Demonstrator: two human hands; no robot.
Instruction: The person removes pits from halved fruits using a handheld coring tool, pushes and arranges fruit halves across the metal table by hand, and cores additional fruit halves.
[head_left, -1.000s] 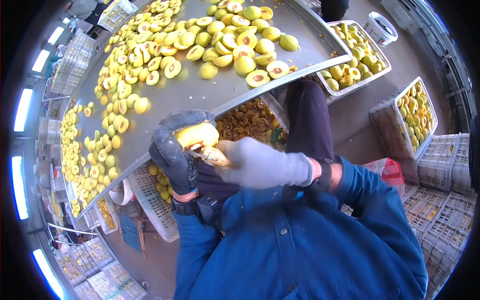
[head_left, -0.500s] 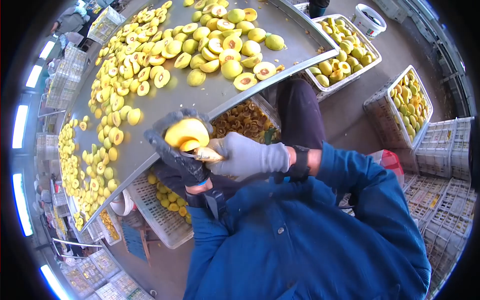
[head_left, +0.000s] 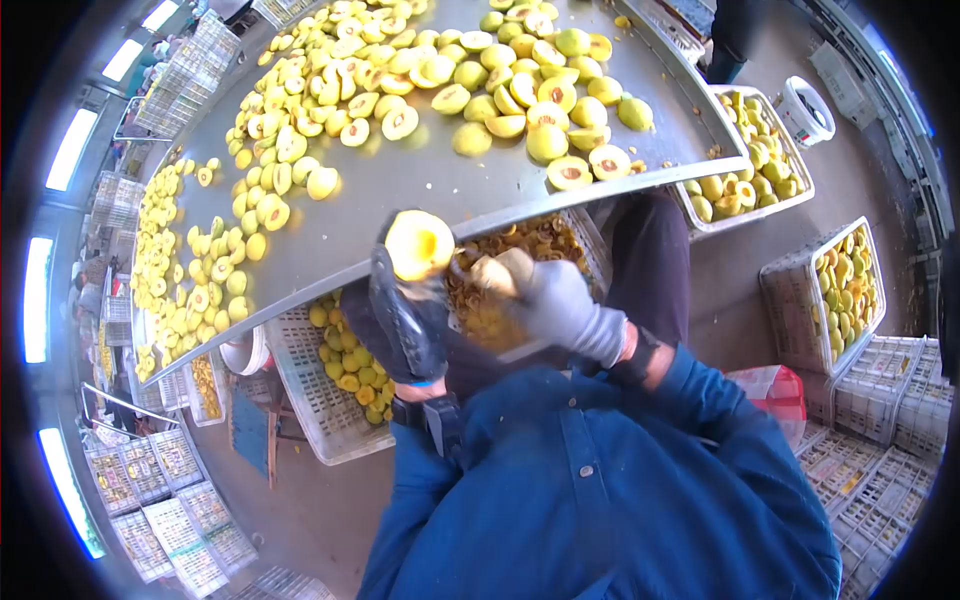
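My left hand (head_left: pixel 408 325), in a black glove, grips a yellow peach half (head_left: pixel 420 245) with its hollowed cut face turned up. My right hand (head_left: pixel 572 308), in a grey glove, is closed around the pale handle of a pitting knife (head_left: pixel 494 273). Its metal end, blurred, sits just right of the peach half, apart from it. Below both hands, brown pits and scraps (head_left: pixel 530 240) fill a crate partly under the table. Many peach halves (head_left: pixel 547 140) lie on the metal table (head_left: pixel 400 185), cut faces and skins showing.
A crate (head_left: pixel 305 385) of peaches stands below the table at left. Two more fruit crates (head_left: pixel 800 190) (head_left: pixel 795 315) stand at right, near a white bucket (head_left: pixel 805 110). Stacked crates (head_left: pixel 885 400) and a red bag (head_left: pixel 778 400) are lower right. Another person's leg (head_left: pixel 735 40) shows beyond.
The knife has come out of the peach half, and my right hand has moved right with it. The peach's hollow now faces up. The view has shifted.
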